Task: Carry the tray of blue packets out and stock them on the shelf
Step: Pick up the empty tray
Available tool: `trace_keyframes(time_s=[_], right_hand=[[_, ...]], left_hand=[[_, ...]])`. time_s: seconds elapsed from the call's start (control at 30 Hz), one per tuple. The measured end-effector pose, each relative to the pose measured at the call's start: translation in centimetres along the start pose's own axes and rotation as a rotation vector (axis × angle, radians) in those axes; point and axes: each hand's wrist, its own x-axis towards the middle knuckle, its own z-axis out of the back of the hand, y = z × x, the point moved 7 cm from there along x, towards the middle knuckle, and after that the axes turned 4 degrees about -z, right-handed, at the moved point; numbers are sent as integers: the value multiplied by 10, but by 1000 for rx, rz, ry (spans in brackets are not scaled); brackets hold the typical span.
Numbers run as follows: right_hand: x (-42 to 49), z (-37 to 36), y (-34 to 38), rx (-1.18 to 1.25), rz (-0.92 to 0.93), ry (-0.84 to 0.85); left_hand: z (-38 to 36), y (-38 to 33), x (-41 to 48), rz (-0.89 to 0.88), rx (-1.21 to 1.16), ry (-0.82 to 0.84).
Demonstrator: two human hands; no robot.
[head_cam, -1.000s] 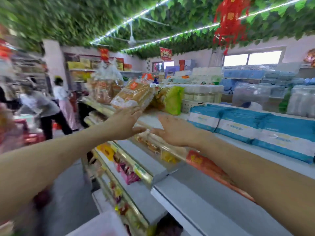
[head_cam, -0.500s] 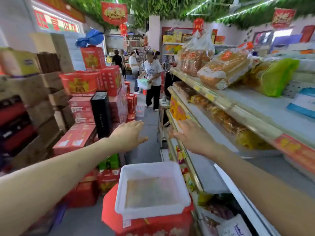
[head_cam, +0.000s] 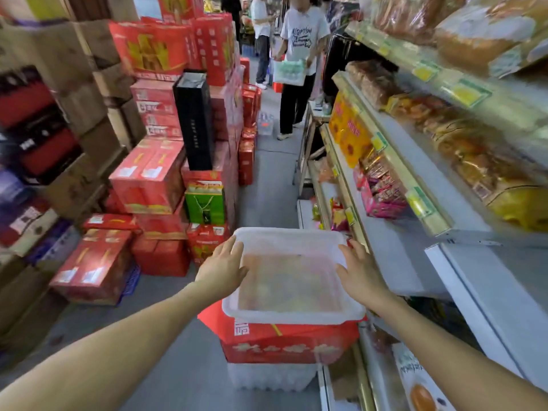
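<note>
A white translucent plastic tray point(head_cam: 292, 317) stands in the aisle on top of a red carton point(head_cam: 284, 341), and nothing lies in it. My left hand point(head_cam: 221, 269) is over its left rim, fingers spread, just touching the edge. On the other side, my right hand point(head_cam: 357, 272) hovers at the right rim, likewise open. Neither hand grips anything. No blue packets are in view. The shelf unit point(head_cam: 394, 185) runs along the right side.
Stacks of red cartons point(head_cam: 151, 176), a black box point(head_cam: 195, 120) and brown boxes line the left of the aisle. A person in a white shirt point(head_cam: 299, 63) stands ahead in the aisle holding a pack. Shelves on the right hold bread and snack packets.
My view has swung from the top shelf with the blue packets down and left to the aisle. Both hands have dropped from the shelf to the rims of the white tray.
</note>
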Motion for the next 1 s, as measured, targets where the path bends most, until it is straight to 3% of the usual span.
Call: trace_keyframes(time_s=[0.27,0.53,0.77,1.0], right_hand=[[12,-28,-34,53,-93,-122],[7,-57,-58,262,-100,-97],[18,-46,-46,280,-95,-66],[41,3,-12,298,-17,-120]], left_hand=[[-26,9,15,79,-90,-67],[-34,9,-3,179,-220,-224],[-22,9,-19,318,-337,-245],[31,15,-24,361,-390,-404]])
